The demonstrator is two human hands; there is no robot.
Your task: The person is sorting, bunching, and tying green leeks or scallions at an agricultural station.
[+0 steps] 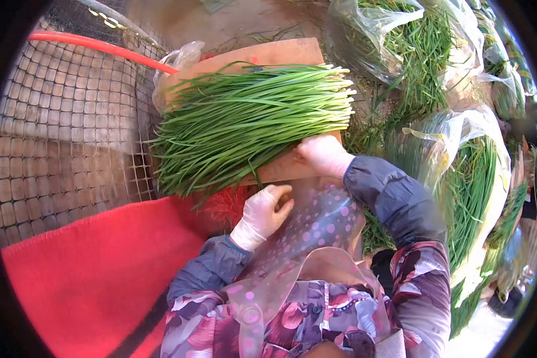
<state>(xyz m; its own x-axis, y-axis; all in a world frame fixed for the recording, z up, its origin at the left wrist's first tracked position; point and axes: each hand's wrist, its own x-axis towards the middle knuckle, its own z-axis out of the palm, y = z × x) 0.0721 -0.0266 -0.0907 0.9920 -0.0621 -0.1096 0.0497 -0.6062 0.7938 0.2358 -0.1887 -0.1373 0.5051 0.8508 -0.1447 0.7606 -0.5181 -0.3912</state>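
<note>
A thick layer of long green stalks (250,113) lies across a brown board (280,52), pale cut ends to the right and leafy tips to the left. My right hand (322,154), gloved, is closed at the board's near right edge, just below the pale ends; what its fingers hold, if anything, is hidden. My left hand (265,213), also gloved, hovers below the near edge of the board with thumb and fingers apart and nothing between them. A spotted clear apron (322,221) lies beneath and between both hands.
A red cloth (101,268) spreads at the lower left, below black netting (71,137) and a red tube (101,48). On the right stand plastic bags of green stalks, one near (477,179) and one farther back (376,36). Loose green scraps (364,119) litter the ground.
</note>
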